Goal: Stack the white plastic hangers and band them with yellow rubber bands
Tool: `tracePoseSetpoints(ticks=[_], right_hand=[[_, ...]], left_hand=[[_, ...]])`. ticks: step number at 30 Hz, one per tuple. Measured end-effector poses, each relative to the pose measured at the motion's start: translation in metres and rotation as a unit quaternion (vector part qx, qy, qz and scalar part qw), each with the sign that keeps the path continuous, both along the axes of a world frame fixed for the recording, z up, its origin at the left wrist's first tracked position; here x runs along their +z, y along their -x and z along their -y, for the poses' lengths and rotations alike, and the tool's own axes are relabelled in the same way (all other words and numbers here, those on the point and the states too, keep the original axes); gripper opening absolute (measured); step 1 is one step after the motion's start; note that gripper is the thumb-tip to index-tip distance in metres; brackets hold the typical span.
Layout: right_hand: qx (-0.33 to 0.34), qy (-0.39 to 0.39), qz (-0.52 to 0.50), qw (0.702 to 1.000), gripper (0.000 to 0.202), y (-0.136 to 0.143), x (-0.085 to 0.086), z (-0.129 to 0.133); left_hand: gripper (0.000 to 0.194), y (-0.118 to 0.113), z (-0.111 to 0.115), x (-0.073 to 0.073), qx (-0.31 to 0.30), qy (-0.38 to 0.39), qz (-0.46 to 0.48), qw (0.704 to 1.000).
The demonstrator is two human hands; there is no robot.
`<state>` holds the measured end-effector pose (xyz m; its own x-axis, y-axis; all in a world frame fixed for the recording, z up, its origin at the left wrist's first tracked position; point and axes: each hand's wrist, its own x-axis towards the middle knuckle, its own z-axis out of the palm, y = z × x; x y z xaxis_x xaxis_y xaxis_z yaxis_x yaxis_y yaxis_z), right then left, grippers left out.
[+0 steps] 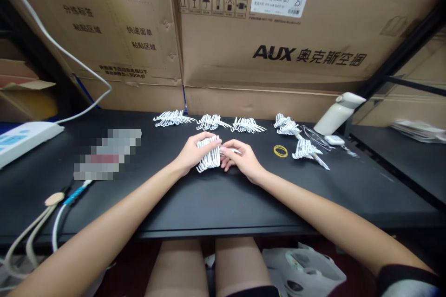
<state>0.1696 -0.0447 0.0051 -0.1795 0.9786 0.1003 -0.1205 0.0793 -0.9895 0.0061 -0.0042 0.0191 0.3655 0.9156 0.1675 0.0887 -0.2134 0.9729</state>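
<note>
My left hand (193, 152) is closed around a bundle of white hooks (208, 155), its thumb lying across their top. The hooks sit side by side, their curved ends pointing down and left, held just over the black table. My right hand (240, 158) meets the bundle from the right, thumb and fingers closed on the straight ends of the hooks. Behind the hands lie three similar hook bundles, among them a left one (172, 118), a middle one (211, 122) and a right one (247, 125). Further right are more hooks (306, 149) beside yellow rubber bands (280, 151).
A white bottle (337, 113) stands tilted in view at the back right, near a small white case (334, 140) and glasses (315, 137). Left are a power strip (31, 141) and a blurred-out flat object (108, 155) with a cable. Large cardboard boxes (278, 69) line the back.
</note>
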Motion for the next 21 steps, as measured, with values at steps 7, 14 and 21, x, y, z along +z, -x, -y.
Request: tracePoseSetpoints(ticks=[7,14,21], right_hand=[[0.011,-0.007,0.023,1.000,0.037,-0.0009,0.0032,0.0013],[0.005,-0.009,0.047,0.999,0.038,-0.0012,0.0021,0.0011],[0.048,0.028,0.043,0.998,0.037,-0.0041,0.0012,-0.0036]], left_hand=[[0.036,-0.0004,-0.0010,-0.0006,-0.004,-0.012,-0.016,1.000],[0.035,-0.0034,-0.0009,-0.0045,-0.004,-0.014,-0.007,1.000],[0.037,-0.0029,-0.0030,-0.0035,0.008,0.052,-0.007,0.999]])
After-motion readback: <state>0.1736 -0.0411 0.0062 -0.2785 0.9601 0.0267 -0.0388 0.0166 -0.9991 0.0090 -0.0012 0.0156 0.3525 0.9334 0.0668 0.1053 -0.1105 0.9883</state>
